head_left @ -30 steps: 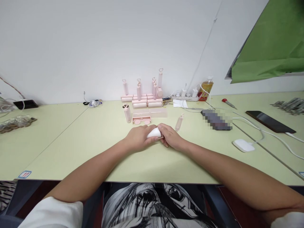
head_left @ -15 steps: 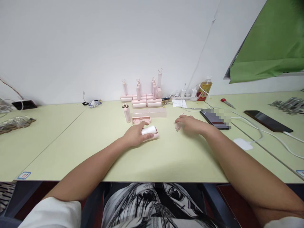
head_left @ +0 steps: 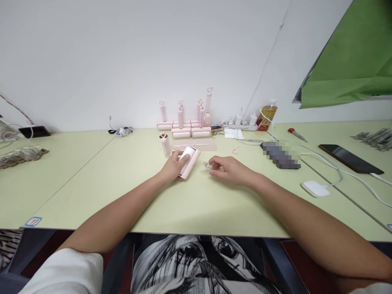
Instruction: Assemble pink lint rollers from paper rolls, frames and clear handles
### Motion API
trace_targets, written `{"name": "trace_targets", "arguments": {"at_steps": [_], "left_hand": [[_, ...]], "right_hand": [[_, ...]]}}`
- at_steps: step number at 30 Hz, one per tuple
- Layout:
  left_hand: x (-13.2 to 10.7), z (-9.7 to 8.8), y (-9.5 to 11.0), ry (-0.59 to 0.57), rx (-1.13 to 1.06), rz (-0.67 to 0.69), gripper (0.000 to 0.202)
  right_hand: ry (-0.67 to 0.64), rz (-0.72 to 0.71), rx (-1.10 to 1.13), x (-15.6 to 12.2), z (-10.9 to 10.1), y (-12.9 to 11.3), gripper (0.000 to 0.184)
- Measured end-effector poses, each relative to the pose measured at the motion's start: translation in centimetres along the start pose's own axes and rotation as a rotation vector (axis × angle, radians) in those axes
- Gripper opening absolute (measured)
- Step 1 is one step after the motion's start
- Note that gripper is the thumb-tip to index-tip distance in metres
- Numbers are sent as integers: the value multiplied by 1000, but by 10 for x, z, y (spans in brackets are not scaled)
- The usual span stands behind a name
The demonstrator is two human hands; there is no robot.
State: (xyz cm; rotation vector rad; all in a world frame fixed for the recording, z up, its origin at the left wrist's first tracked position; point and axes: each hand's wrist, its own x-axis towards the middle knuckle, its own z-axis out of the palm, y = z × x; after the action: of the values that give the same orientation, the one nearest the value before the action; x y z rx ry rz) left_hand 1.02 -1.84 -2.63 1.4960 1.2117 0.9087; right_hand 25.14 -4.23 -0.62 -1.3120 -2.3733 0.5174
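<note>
My left hand [head_left: 172, 165] is closed round a small pink lint roller [head_left: 192, 164] with a white roll, its thumb lying over the white roll. The lint roller is tilted, slanting up to the right just above the table. To its right, my right hand [head_left: 225, 169] pinches a small clear pinkish plastic piece [head_left: 207, 165]; its exact shape is too small to tell. Another small pinkish piece [head_left: 235, 150] lies on the table beyond my right hand. Behind the lint roller lies a long translucent pink cover [head_left: 202, 144], and a pink cylinder [head_left: 165, 145] stands upright to the left.
Several pink lint rollers [head_left: 181, 133] and upright handles with heart-shaped loops [head_left: 180, 118] are grouped by the wall. At right are a power strip [head_left: 241, 126], a drink bottle [head_left: 267, 115], a screwdriver [head_left: 297, 134], a phone [head_left: 349, 158], a blurred-over phone [head_left: 280, 155] and white cables.
My left hand has turned the lint roller from nearly level to a steep slant and raised it slightly. My right hand has come left towards it, carrying the small clear piece.
</note>
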Motion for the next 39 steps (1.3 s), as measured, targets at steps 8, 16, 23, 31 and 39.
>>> {"name": "trace_targets", "arguments": {"at_steps": [8, 16, 23, 31, 39], "left_hand": [[-8, 6, 8, -104, -264, -3, 47], [-7, 7, 6, -113, -295, 16, 49], [-5, 6, 2, -94, -193, 32, 49], [-7, 0, 2, 41, 372, 245, 45], [-10, -2, 2, -28, 714, 201, 46]], "right_hand": [[55, -121, 124, -2, 11, -13, 30], [62, -148, 133, -1, 16, -13, 31], [69, -133, 150, -1, 17, -13, 32], [124, -101, 185, -1, 17, -11, 32], [238, -201, 211, 0, 17, -10, 24]]}}
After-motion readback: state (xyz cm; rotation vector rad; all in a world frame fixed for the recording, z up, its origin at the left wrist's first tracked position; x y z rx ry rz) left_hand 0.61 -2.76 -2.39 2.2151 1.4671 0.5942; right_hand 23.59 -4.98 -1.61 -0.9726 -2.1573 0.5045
